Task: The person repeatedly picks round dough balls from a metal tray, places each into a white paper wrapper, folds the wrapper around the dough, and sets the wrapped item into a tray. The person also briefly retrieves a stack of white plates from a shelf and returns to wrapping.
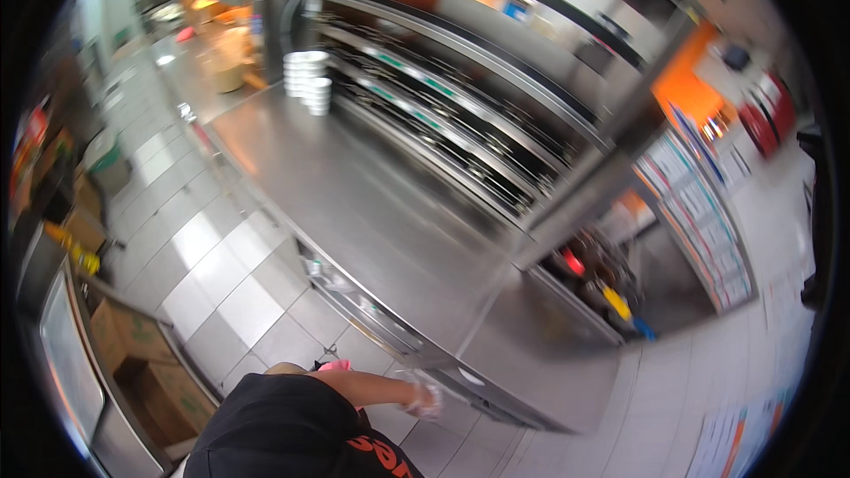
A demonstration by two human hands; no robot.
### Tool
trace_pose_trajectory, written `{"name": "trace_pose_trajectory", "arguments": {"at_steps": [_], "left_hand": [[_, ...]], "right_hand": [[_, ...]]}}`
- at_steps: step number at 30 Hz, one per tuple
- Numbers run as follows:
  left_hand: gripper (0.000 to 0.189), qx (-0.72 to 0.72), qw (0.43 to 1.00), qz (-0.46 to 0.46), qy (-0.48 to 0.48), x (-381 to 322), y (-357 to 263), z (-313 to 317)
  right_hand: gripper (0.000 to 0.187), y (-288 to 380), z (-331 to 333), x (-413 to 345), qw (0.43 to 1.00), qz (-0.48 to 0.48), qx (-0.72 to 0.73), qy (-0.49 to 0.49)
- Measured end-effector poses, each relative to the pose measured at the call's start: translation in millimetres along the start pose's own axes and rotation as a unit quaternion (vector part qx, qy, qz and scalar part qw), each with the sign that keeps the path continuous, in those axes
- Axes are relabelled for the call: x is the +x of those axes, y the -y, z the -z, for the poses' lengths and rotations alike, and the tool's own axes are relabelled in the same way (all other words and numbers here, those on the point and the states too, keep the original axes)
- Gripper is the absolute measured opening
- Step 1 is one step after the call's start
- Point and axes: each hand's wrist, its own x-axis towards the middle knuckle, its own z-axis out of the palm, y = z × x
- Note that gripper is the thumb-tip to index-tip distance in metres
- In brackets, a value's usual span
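Observation:
My right hand (425,401), in a clear plastic glove, hangs beside the front edge of a stainless steel counter (372,212). Its forearm crosses in front of my black shirt, which bears orange lettering. The fingers are blurred, so whether they hold anything does not show. My left hand is out of view. White stacked cups or bowls (309,79) stand at the counter's far left end. Along its back runs a steel rack (438,99) of dark, slotted shelves. A pink item (335,365) shows just behind my forearm.
Pale floor tiles (252,279) lie left of the counter. Cardboard boxes (153,378) sit in an open compartment at lower left. A lidded bin (106,159) stands further back. Right of the counter, dark items and a yellow-and-blue object (617,305) lie in a recess beside posted sheets (697,219).

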Motion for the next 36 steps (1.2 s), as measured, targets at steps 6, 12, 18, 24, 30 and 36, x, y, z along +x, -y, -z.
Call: {"name": "trace_pose_trajectory", "arguments": {"at_steps": [6, 12, 18, 24, 30, 36], "left_hand": [[0.025, -0.251, 0.739, 0.616, -0.106, -312.7, 66.4, -110.6], [0.039, -0.278, 0.422, 0.851, -0.142, -518.6, -79.6, -191.6], [0.039, -0.495, 0.501, 0.71, 0.007, -494.4, -176.1, -277.7], [0.039, -0.567, 0.302, 0.71, -0.289, -509.4, -137.3, -344.1], [0.04, -0.545, 0.117, 0.654, -0.511, -565.9, -91.8, -331.2], [0.041, -0.58, 0.07, 0.628, -0.514, -626.8, -51.7, -328.6]], "right_hand": [[0.013, 43.0, 53.4, 61.5, 0.974, -0.001, -0.216, 0.065], [0.012, 256.2, 54.2, 85.9, 0.992, 0.104, -0.042, -0.052], [0.02, 442.9, -147.0, 64.7, 0.982, 0.154, -0.016, 0.112], [0.024, 479.6, -349.1, 31.0, 0.899, 0.171, -0.243, 0.322], [0.022, 494.6, -407.4, 38.6, 0.916, 0.095, -0.321, 0.221], [0.017, 539.9, -452.4, 64.9, 0.898, 0.09, -0.387, 0.191]]}}
